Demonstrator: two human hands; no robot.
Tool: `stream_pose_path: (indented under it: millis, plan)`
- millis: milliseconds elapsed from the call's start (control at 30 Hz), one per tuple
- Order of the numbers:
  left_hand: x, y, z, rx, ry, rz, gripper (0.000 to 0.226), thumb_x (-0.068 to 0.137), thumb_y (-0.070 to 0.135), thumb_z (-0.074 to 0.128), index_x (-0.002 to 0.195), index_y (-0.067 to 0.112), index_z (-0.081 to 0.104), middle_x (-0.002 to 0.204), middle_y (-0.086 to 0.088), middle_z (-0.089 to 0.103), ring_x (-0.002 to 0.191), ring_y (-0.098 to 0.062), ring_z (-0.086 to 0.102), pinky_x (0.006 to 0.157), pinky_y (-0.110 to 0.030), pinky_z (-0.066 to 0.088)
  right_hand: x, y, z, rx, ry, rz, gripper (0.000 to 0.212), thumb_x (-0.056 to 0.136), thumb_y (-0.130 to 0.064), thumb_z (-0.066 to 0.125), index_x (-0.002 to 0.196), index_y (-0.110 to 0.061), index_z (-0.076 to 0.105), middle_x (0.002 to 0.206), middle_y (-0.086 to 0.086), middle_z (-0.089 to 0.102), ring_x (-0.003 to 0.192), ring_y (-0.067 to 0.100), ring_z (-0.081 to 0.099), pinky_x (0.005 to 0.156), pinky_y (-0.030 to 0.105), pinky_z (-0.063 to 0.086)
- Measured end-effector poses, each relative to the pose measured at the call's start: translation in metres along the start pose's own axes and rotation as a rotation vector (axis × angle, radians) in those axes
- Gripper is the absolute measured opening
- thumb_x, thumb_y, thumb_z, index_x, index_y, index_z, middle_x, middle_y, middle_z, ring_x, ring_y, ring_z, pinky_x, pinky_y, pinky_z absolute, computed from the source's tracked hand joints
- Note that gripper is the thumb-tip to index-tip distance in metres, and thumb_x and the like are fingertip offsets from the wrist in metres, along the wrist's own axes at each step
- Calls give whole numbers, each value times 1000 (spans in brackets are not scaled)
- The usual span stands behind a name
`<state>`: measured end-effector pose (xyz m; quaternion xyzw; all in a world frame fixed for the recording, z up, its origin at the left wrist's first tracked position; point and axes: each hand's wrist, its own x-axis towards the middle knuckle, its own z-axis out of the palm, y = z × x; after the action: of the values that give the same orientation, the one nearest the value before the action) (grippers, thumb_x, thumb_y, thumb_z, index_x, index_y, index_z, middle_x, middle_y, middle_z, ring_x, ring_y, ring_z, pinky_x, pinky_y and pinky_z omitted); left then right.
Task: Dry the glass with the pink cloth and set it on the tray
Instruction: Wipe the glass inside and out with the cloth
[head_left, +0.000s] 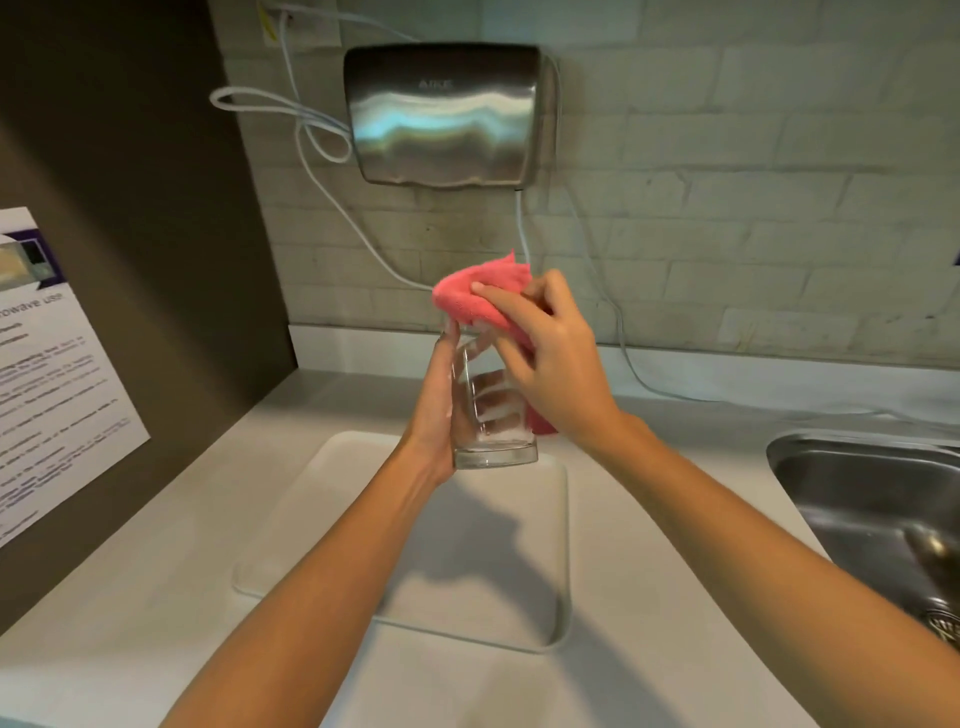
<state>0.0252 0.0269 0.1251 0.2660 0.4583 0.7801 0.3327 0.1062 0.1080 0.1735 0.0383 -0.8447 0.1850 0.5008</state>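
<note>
Steel sink (872, 499) right, hand dryer (444, 111) behind glass (491, 410)

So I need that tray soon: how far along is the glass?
Nothing is finished. In hand: the left hand holds the clear drinking glass while the right hand wipes its rim with the pink cloth. Left: setting it on the white rectangular tray below.
</note>
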Motion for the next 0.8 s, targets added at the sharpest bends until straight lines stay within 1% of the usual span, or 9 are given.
stream_pose_path:
  millis: [67,167,233,300,400,467,600,700,800]
  plan:
    - [3,3,-5,-13,-20,36,58,73,70,57,100,21,75,84,-7,73,78,-21,67,69,-36,51,-14,-2,2,-3,-48,-50,35,81,-5,63,115,-8,62,89,10,43,81,22,48,72,33,46]
    - [4,7,-16,7,2,-10,80,70,76,49,125,19,63,109,-10,72,100,-24,68,92,-43,51,-52,-4,-3,-7,-222,-143,35,82,-9,62,117,-8,61,84,16,47,77,23,46,70,27,41]
    - [3,3,-18,91,-14,-10,76,69,79,50,117,23,68,104,-10,74,95,-24,69,80,-40,56,-48,0,-7,13,-222,-129,35,82,-8,61,117,-7,61,83,13,43,76,17,43,70,22,37]
    - [2,-3,-11,94,-1,-17,65,68,77,56,105,25,72,91,-10,73,79,-24,70,66,-36,56,-22,6,-7,19,-81,-53,34,82,-4,62,116,-6,61,86,7,37,77,8,36,70,18,35]
    - [5,-8,-4,37,38,-38,62,64,76,60,99,26,73,82,-10,72,75,-25,68,74,-41,53,3,6,-2,-4,38,53,35,81,-2,63,116,-6,61,90,5,36,81,13,41,71,21,38]
    - [9,-4,-9,7,15,-19,63,70,75,56,98,22,76,83,-8,74,76,-23,69,72,-36,55,-18,3,2,-14,-25,-26,37,81,-4,62,118,-6,60,90,5,35,80,18,41,71,22,37]
    - [9,1,-21,51,-5,-17,80,71,78,47,122,19,65,97,-4,77,87,-21,73,72,-34,57,-51,6,-3,2,-188,-121,38,82,-9,62,119,-7,59,86,12,43,76,24,47,69,28,43]
    - [6,-5,-9,11,12,-12,67,72,73,55,108,19,71,83,-9,73,75,-24,66,71,-37,50,-19,11,-5,8,-41,30,36,85,-11,62,121,-12,58,92,10,41,80,15,45,73,25,42]
    - [8,-2,-4,-26,15,-4,72,73,71,57,117,14,64,86,-12,71,77,-25,62,68,-37,47,-7,5,0,-5,1,73,38,87,-14,61,125,-14,55,98,7,38,82,17,46,74,16,38]
